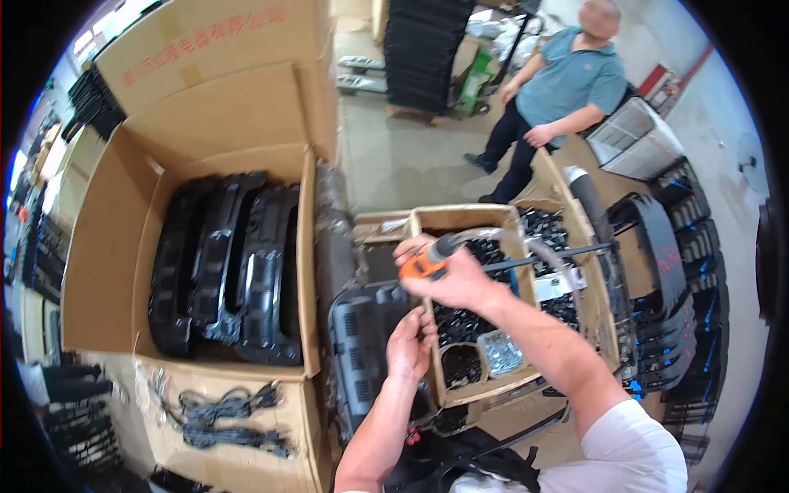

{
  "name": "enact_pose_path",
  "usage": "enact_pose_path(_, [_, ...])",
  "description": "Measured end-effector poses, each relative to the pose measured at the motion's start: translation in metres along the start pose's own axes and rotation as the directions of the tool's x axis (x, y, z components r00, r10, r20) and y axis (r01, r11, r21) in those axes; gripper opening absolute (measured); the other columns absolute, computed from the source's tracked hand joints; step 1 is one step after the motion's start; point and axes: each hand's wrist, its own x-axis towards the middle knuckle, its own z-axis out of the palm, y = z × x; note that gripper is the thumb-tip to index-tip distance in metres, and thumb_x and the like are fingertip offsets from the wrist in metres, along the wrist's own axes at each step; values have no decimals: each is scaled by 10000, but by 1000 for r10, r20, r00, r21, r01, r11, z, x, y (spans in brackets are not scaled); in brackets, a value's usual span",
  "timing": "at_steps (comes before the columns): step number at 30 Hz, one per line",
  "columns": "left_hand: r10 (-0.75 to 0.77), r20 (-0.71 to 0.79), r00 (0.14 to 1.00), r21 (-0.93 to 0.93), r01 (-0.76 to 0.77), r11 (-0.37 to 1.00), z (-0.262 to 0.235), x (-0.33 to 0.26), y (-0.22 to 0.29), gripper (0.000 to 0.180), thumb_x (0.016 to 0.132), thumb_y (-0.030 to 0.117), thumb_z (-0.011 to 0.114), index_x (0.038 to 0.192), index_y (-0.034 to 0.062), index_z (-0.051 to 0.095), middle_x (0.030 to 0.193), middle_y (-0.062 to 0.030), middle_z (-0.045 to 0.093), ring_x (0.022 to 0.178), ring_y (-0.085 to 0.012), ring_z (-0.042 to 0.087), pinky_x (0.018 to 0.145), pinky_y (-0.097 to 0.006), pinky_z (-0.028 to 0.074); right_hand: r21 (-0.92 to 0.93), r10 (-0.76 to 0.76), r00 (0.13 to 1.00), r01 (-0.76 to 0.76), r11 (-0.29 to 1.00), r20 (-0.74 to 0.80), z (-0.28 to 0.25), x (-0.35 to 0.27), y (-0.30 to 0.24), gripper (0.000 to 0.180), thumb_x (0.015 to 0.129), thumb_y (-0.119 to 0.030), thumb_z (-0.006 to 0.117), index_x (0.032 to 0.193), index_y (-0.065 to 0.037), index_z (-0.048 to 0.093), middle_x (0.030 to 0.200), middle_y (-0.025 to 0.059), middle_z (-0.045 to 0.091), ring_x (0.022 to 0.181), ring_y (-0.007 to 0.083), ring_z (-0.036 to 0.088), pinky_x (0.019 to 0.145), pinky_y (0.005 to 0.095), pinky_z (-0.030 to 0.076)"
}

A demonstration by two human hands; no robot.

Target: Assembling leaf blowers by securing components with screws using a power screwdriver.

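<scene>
Two hands, one orange tool, perhaps three black panels boxed.

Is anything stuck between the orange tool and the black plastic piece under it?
Nothing visible. The right hand holds the orange tool just above the black plastic piece, which the left hand steadies. The tool's tip is hidden.

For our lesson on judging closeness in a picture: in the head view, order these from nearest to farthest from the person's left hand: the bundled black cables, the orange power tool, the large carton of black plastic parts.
1. Orange power tool: just above the left hand, held in the right hand.
2. Large carton of black plastic parts: to the left.
3. Bundled black cables: far lower left, on a cardboard flap.
</scene>
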Motion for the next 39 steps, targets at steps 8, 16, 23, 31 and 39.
enact_pose_path(8, [13,-114,993,46,-7,999,-2,-4,4,231,1098,264,558,1193,81,662,926,-8,688,781,-139,642,687,-274,560,-132,-89,996,91,987,16,5,7,5,369,797,-290,774,1083,-67,708,937,130,741,873,298,719,838,390,553])
enact_pose_path(16, [-32,-67,997,-86,27,996,11,-5,11,251,1082,346,581,1061,106,650,818,20,612,728,-147,582,633,-271,498,-139,-63,996,71,988,60,1,0,10,358,807,-250,774,1118,-99,679,960,68,726,908,229,688,873,375,546])
enact_pose_path(23, [-11,-98,995,-195,-9,981,23,5,24,261,1082,384,569,1039,141,655,810,50,625,706,-115,577,605,-243,491,-140,-114,993,118,983,34,-4,-12,-4,503,837,-220,761,1302,-79,633,1157,127,733,1082,225,705,992,355,544])
enact_pose_path(31, [69,-19,997,-423,-71,903,34,14,34,264,1104,353,529,1021,117,612,789,47,588,696,-92,549,627,-231,491,164,-107,994,103,981,16,-17,-50,-20,470,884,-84,779,1320,-49,607,1231,102,701,1178,180,665,1059,344,527])
enact_pose_path(39, [85,27,996,-461,-63,885,40,3,33,256,1111,315,520,1013,96,612,786,38,579,701,-87,536,620,-233,478,170,-155,986,163,972,-58,-13,-65,-16,483,847,-209,794,1283,-54,655,1206,94,724,1097,176,707,988,320,556])
